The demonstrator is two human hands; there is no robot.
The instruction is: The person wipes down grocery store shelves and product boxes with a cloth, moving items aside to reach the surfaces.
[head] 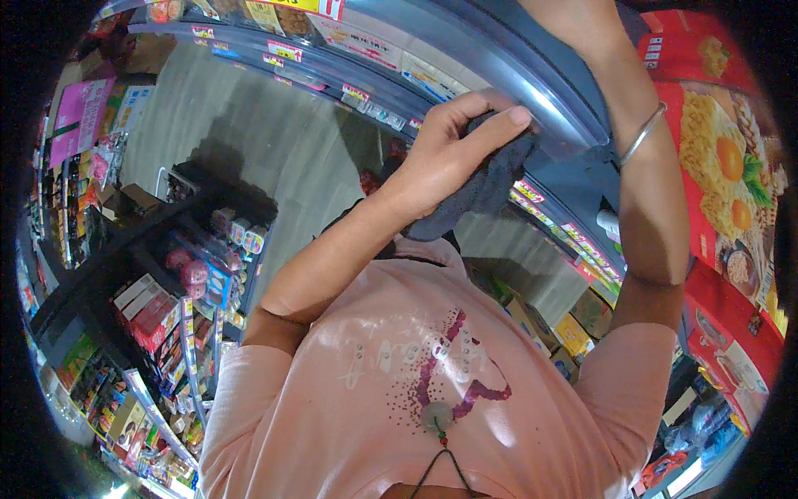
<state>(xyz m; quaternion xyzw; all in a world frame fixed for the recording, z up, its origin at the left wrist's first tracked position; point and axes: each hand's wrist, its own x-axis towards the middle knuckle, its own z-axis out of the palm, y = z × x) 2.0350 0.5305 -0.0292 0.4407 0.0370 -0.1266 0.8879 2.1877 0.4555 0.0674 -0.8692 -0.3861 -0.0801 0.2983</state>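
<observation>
My left hand [452, 146] grips a dark grey cloth [486, 181], its thumb on top at the front edge of a shelf [548, 93] with a clear plastic strip. Part of the cloth hangs below the hand, and the fingertips are hidden behind it. My right forearm [648, 206], with a silver bangle [645, 134] near the wrist, reaches up over the shelf. The right hand itself is beyond the top edge of the picture, so what it touches is hidden.
Red cartons with noodle and egg pictures [729, 162] stand close at the right. Lower shelves bear price tags [580, 243] and packaged goods. A dark display rack with boxes [149, 312] is at the left. Cardboard boxes [530, 318] stand on the floor beside my body.
</observation>
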